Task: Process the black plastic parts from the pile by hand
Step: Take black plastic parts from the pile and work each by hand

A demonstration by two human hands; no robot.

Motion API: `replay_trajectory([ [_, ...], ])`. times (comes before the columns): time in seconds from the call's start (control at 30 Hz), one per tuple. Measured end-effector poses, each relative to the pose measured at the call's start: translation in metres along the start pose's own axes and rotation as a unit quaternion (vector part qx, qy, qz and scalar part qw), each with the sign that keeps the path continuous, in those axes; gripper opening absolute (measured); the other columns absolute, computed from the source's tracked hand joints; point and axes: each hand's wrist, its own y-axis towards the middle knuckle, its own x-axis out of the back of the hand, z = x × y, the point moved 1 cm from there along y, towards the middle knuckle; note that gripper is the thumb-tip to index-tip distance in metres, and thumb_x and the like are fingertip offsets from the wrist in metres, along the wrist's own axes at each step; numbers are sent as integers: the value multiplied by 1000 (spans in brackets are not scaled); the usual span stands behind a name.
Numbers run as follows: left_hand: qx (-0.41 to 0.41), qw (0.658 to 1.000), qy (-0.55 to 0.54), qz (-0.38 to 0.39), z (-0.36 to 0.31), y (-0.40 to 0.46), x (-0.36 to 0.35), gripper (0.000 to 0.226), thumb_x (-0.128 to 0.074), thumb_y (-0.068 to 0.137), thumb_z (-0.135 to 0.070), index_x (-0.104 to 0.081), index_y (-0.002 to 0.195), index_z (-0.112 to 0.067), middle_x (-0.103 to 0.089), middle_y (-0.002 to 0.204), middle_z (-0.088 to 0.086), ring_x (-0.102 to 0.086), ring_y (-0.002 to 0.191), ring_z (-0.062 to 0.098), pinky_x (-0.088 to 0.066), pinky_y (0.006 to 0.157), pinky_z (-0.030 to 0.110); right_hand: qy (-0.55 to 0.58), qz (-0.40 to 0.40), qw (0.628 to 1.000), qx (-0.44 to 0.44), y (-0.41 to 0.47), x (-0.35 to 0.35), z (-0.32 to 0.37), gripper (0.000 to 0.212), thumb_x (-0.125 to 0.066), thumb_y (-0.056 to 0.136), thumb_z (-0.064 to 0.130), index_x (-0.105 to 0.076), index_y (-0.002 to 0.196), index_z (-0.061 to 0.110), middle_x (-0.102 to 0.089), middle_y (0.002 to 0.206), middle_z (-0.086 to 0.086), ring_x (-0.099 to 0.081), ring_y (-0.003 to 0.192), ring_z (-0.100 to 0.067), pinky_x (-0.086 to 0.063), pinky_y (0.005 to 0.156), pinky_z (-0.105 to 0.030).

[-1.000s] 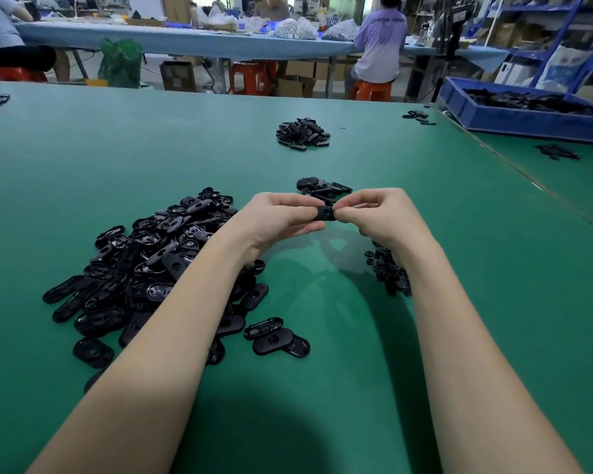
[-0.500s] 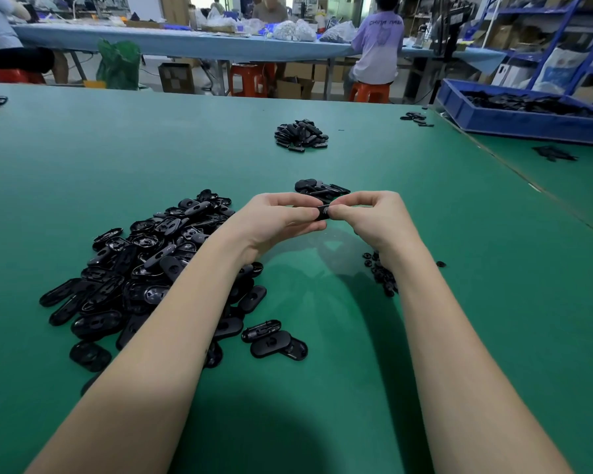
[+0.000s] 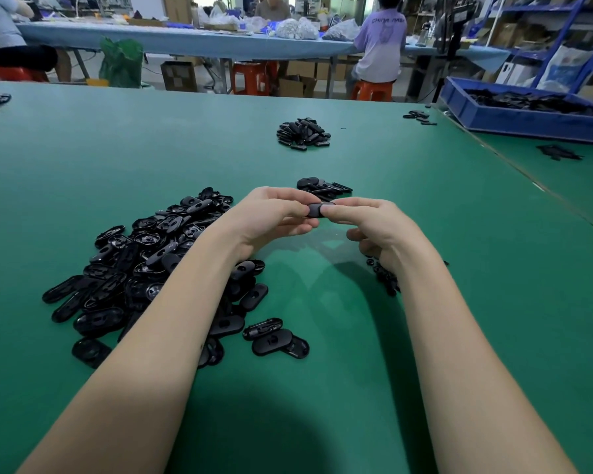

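Green table (image 3: 459, 302): your work surface. Pile of black oval plastic parts (image 3: 144, 268): at your left forearm. Your left hand (image 3: 271, 217) and right hand (image 3: 377, 224): both pinch one black part (image 3: 317, 210) between them, above the table.

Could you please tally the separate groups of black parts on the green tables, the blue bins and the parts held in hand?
Heaps and clusters of black parts lying on the green tables: 7 (the big pile is the largest)
Blue bins holding black parts: 1
Parts held between both hands: 1, left hand, right hand
Total: 9
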Motion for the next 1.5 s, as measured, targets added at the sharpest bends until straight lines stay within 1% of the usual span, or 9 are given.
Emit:
replay_trajectory([
  [0.13, -24, 1000, 13, -4, 0, 1, -4, 18, -58, 92, 6, -71, 90, -7, -71, 78, 7, -67, 68, 14, -54, 66, 17, 9, 17, 1000, -4, 2, 0, -2, 14, -90, 71, 36, -81, 80, 30, -69, 80, 8, -42, 59, -10, -24, 41, -19],
  [0.3, -27, 999, 20, -20, 2, 2, -6, 13, -63, 91, 5, -70, 89, -5, -66, 77, 10, -61, 63, 13, -54, 66, 17, -12, 22, 1000, 1, 1, 0, -1, 13, -85, 75, 36, -81, 85, 29, -78, 90, 11, -41, 60, -10, -24, 43, -20],
  [0.4, -28, 998, 51, -32, 2, 1, -5, 12, -64, 90, 4, -71, 91, -6, -66, 78, 11, -60, 65, 14, -55, 67, 17, -35, -2, 999, 15, 0, -1, -1, 9, -83, 77, 29, -79, 84, 25, -75, 78, 13, -42, 61, -10, -25, 40, -18],
  [0.57, -29, 997, 74, -20, 5, 0, -3, 15, -70, 86, 3, -74, 91, -11, -67, 83, 13, -57, 79, 20, -56, 90, 27, -51, -11, 997, 56, -2, -4, -4, 10, -83, 80, 25, -74, 75, 23, -66, 58, 21, -48, 42, 5, -28, 36, -8],
  [0.67, -28, 997, 73, -15, 8, 1, -4, 15, -70, 87, 2, -75, 92, -12, -69, 84, 11, -59, 80, 20, -54, 98, 32, -46, -16, 996, 75, -2, -1, -6, 10, -83, 81, 23, -74, 77, 21, -62, 52, 24, -50, 43, 13, -31, 39, -4],
  [0.93, -21, 996, 90, -19, 13, 2, -6, 12, -73, 86, 0, -74, 93, -11, -75, 80, 6, -67, 73, 13, -58, 84, 22, -73, -35, 994, 70, 3, -3, -11, 15, -84, 75, 25, -69, 72, 22, -62, 62, 11, -47, 40, 5, -29, 38, -8],
  [1.07, -15, 996, 90, -23, 11, 0, -7, 10, -72, 88, 0, -72, 94, -9, -75, 78, 4, -68, 69, 9, -56, 72, 16, -93, -50, 991, 81, 3, -6, -12, 16, -84, 73, 29, -69, 71, 22, -72, 74, 6, -58, 64, -4, -37, 49, -14],
  [1.37, -35, 979, 193, -48, 12, -2, -11, 11, -71, 89, -7, -71, 87, -18, -73, 69, 0, -65, 63, 8, -54, 78, 22, -114, -50, 986, 111, 4, -6, -16, 20, -86, 70, 26, -67, 67, 21, -56, 50, 17, -44, 42, 2, -32, 42, -9],
  [1.5, -119, 960, 246, -53, 10, -3, -6, 14, -72, 89, -10, -68, 100, -19, -75, 78, 1, -66, 66, 8, -52, 74, 21, -56, -30, 992, 109, 5, -1, -13, 12, -83, 78, 23, -71, 76, 22, -59, 60, 12, -45, 45, 2, -35, 48, -14],
])
